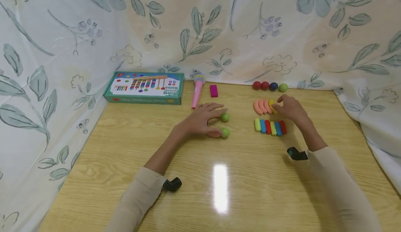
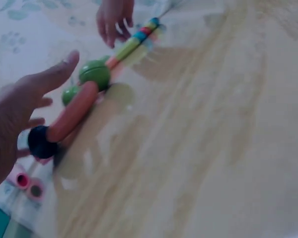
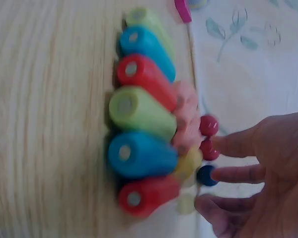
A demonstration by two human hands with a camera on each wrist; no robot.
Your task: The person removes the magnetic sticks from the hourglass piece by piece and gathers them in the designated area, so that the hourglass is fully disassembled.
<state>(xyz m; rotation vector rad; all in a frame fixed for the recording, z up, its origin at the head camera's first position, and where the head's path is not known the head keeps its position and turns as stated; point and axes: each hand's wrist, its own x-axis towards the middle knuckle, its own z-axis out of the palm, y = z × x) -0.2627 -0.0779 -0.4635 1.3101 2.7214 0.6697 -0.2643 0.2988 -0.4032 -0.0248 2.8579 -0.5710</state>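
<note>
My left hand [image 1: 216, 122] lies flat on the table with its fingers spread. Its fingertips touch two green balls [image 1: 225, 117], one above the other; they also show in the left wrist view [image 2: 94, 74]. My right hand [image 1: 280, 105] reaches to the right end of a row of orange discs [image 1: 260, 106], fingertips at a yellow disc [image 1: 271, 105]. In the right wrist view its fingers [image 3: 238, 173] are stretched out beside the yellow disc [image 3: 188, 163] and hold nothing. A row of coloured pegs [image 1: 270, 127] lies just below that hand.
Red, blue and green balls [image 1: 269, 86] line the back edge by the leaf-print curtain. A green game box [image 1: 144, 87], a pink toy microphone [image 1: 197, 91] and a magenta block [image 1: 214, 90] sit at the back left. Curtains wall in the table's left, back and right sides.
</note>
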